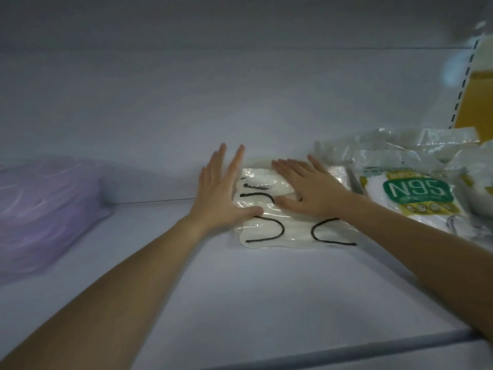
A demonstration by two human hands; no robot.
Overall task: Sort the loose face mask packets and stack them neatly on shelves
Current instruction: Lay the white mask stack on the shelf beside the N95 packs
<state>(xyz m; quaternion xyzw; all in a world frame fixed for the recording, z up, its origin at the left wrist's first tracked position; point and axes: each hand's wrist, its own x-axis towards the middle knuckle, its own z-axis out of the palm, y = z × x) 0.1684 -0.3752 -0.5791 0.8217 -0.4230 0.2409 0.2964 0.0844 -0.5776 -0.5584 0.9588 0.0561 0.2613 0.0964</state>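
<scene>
— Where are the mask packets?
— A stack of clear packets [277,209] lies mid-shelf [266,289], far back by the wall.
— And the hands?
— Left hand [222,193], fingers spread flat, presses the stack's left edge; right hand [309,188] lies flat on top.
— Anything else?
— N95 packets [416,193] right, purple packets [42,209] left.

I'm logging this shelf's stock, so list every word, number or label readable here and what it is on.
"N95": white on the green label of the right-hand packet.
Yellow band above it: too blurred to read.
Small print and round icons below it: unreadable.
The clear mask packets and purple stack: no text visible.
</scene>
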